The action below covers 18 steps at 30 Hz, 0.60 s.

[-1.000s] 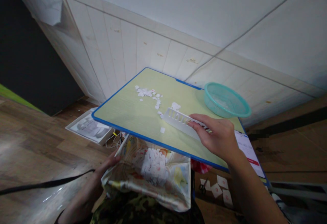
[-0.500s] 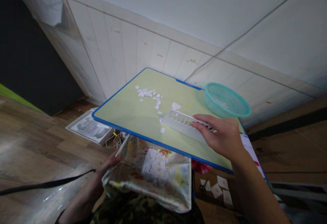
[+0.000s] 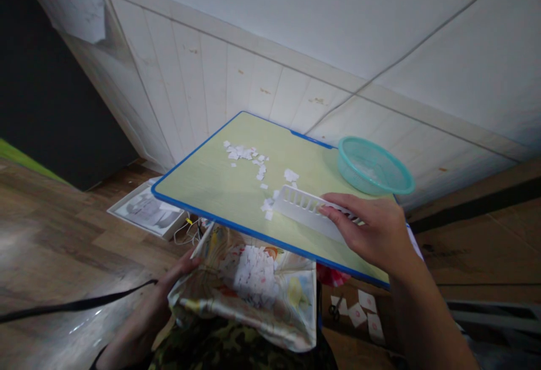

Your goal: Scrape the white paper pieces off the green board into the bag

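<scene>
A slotted white plastic rack (image 3: 308, 217) lies tilted over the pale yellow-green tabletop (image 3: 198, 190), toward its near right part. The person's right hand (image 3: 372, 229) grips it, thumb on the near side. Its far-left end meets a small heap of white paper scraps (image 3: 267, 208); more scraps trail off toward the back left, and one small clump sits just behind the rack.

Below the table's blue edge (image 3: 236, 228), over the person's lap, the left hand (image 3: 183, 266) grasps the left edge of a shiny patterned cloth (image 3: 301, 308), though some of its fingers are hidden from me. The cloth sags around a pile of paper bits (image 3: 257, 274). Under it I can see camouflage clothing (image 3: 236, 342).

At the table's back right stands a teal plastic basin (image 3: 353, 176). Lower down, right of the cloth, scissors (image 3: 335, 311) lie beside several white paper squares (image 3: 357, 315). On the wooden floor (image 3: 80, 240) to the left sits a shallow white box (image 3: 141, 218). White panelling (image 3: 249, 88) rises behind the table.
</scene>
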Each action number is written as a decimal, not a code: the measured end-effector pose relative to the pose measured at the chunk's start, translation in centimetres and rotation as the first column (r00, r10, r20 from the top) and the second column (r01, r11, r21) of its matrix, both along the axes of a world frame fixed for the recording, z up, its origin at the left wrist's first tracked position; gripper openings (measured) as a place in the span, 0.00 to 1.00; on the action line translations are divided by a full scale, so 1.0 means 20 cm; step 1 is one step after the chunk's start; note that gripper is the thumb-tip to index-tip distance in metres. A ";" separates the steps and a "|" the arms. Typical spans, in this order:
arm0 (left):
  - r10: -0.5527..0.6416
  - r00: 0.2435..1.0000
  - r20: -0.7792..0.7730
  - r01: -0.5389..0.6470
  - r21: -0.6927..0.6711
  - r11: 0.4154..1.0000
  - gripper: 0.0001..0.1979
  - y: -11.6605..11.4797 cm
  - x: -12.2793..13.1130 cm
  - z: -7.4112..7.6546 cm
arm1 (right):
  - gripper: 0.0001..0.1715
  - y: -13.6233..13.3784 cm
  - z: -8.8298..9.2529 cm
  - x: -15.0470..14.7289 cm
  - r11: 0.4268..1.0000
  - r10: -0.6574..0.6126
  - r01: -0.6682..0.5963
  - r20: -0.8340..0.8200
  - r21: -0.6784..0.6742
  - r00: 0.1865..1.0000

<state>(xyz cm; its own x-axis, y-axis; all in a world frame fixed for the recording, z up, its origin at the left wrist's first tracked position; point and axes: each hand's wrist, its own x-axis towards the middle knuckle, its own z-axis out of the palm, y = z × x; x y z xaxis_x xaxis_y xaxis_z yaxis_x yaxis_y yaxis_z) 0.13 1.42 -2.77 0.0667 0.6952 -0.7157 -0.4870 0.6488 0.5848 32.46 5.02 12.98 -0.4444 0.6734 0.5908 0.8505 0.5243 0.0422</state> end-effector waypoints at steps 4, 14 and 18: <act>-0.064 0.997 -0.035 0.066 0.059 0.996 0.31 0.00 0.00 0.00 | 0.06 -0.04 0.02 0.02 0.997 -0.062 0.059 0.062 0.049 0.996; -0.110 0.993 -0.036 0.113 0.087 0.990 0.29 -0.01 -0.01 0.05 | 0.09 -0.10 0.00 0.03 0.984 -0.136 0.120 0.118 0.131 0.984; -0.108 0.994 -0.021 0.109 0.083 0.991 0.27 -0.02 -0.02 0.09 | 0.07 -0.07 -0.02 -0.02 0.989 -0.085 0.080 0.034 0.127 0.996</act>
